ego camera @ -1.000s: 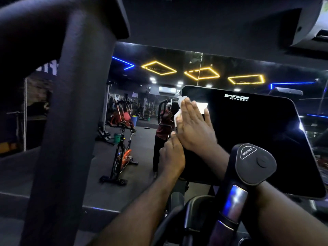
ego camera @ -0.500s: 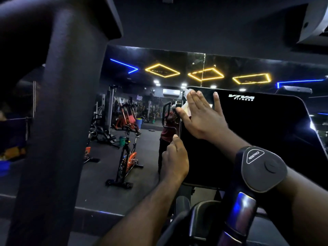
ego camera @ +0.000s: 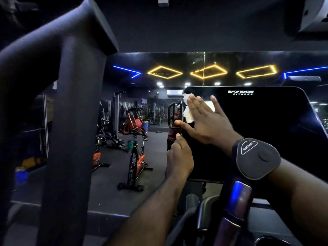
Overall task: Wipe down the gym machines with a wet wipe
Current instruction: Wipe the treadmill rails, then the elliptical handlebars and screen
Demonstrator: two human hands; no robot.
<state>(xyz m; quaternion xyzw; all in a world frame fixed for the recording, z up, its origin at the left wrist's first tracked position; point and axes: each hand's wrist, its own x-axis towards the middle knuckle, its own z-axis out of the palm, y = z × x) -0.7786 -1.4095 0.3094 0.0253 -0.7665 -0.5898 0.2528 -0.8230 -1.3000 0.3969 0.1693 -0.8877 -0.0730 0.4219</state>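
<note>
A dim gym is seen from head height, with a black screen (ego camera: pixel 266 132) marked "VIVA FITNESS" taken as the landmark. A white wipe (ego camera: pixel 187 110) is pressed flat against the screen's upper left corner by the right hand (ego camera: pixel 207 121). The fingers (ego camera: pixel 195 105) are stretched out over the wipe, palm down, not curled; the wipe is pinned under the hand rather than pinched, and part of it shows left of the fingers and between them. The screen's left edge, just below that hand, is gripped by the left hand (ego camera: pixel 179 158), its fingers folded around the edge with the thumb on the front face. The two hands lie close together, the right thumb nearly meeting the left.

In front of the screen's lower right part, a grey knob (ego camera: pixel 257 158) labelled "RESISTANCE" is seen atop a shiny post, covering part of the right forearm. Far left of the screen, a thick dark padded bar (ego camera: pixel 67 121) fills the foreground. Behind and left of the screen, a spin bike (ego camera: pixel 136 160) stands on the dark floor, with more machines further back. Above the screen, yellow diamond lights (ego camera: pixel 165 72) and blue strips are seen glowing.
</note>
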